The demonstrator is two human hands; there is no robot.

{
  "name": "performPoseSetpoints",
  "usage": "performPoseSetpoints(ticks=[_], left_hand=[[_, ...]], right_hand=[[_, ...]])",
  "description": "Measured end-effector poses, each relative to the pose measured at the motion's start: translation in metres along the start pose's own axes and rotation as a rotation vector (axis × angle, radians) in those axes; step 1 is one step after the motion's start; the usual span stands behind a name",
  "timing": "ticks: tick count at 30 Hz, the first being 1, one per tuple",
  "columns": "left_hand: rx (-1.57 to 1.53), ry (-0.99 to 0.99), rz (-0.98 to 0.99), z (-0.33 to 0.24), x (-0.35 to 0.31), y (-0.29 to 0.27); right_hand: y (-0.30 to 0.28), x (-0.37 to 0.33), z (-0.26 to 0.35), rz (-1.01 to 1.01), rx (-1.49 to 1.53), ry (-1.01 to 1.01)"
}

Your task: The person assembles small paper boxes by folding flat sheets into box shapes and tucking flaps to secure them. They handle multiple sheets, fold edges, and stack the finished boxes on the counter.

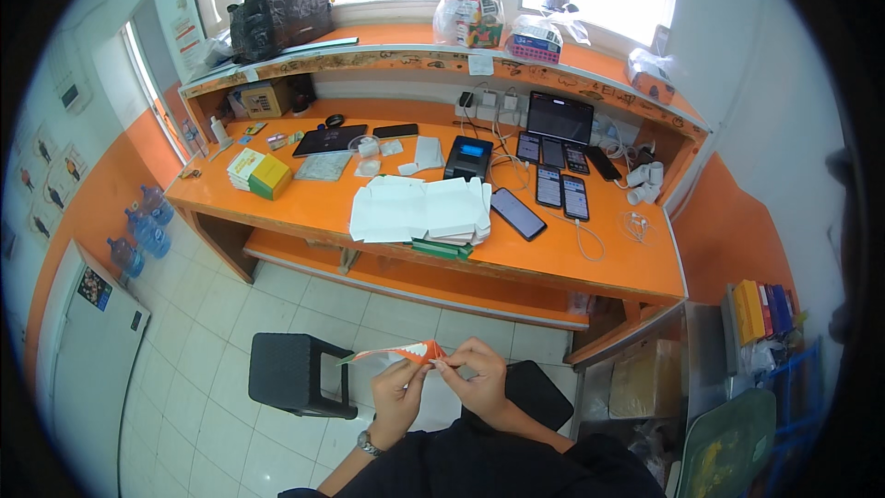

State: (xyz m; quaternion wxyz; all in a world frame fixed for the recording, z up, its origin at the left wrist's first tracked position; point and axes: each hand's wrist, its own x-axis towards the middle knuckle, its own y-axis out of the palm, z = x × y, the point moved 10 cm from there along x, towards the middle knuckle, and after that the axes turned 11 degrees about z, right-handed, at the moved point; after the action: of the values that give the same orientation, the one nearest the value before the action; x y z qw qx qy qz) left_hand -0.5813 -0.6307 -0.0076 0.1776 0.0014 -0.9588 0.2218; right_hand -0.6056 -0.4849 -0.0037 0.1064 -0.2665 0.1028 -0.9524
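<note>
Above my lap, both hands hold a thin cardboard piece (pixel 428 350) coloured orange and white, with a green tip on its left. It looks like a small carton being folded, though its exact kind is hard to make out. My left hand (pixel 396 398), a watch on its wrist, pinches the piece from below. The fingers of my right hand (pixel 476 376) are closed on its right end. Ahead, at the desk's front edge, lies a stack of flat unfolded cartons (pixel 419 210), white side up, with green showing underneath.
Phones (pixel 518 214), a laptop (pixel 560 118) and a black card terminal (pixel 468 159) lie on the orange desk (pixel 323 207). Yellow-and-white boxes (pixel 269 177) stand left. A black stool (pixel 288 371) is on the tiled floor; shelving with a cardboard box (pixel 647 378) stands right.
</note>
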Motion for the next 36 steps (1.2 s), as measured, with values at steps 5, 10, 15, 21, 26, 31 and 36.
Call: performPoseSetpoints(ticks=[5, 10, 15, 21, 26, 31, 36], left_hand=[[-0.003, 0.031, -0.037, -0.003, -0.001, 0.002], [-0.071, 0.017, -0.091, -0.004, -0.001, 0.004], [-0.060, 0.034, -0.095, -0.001, 0.000, 0.009], [-0.052, 0.024, -0.047, 0.001, -0.001, 0.017], [-0.251, -0.026, -0.032, 0.013, -0.001, 0.025], [-0.381, 0.052, 0.082, 0.025, -0.006, 0.035], [-0.847, -0.136, -0.116, 0.075, -0.010, 0.030]], right_hand=[[0.002, 0.001, 0.017, -0.040, -0.106, -0.120], [-0.002, 0.000, 0.020, -0.121, -0.145, -0.143], [-0.002, -0.001, 0.024, -0.145, -0.211, -0.180], [0.004, 0.002, 0.029, -0.115, -0.290, -0.219], [0.009, 0.006, 0.027, -0.076, -0.353, -0.261], [0.007, -0.001, 0.036, -0.116, -0.434, -0.401], [0.014, 0.001, 0.030, 0.074, -0.272, -0.361]])
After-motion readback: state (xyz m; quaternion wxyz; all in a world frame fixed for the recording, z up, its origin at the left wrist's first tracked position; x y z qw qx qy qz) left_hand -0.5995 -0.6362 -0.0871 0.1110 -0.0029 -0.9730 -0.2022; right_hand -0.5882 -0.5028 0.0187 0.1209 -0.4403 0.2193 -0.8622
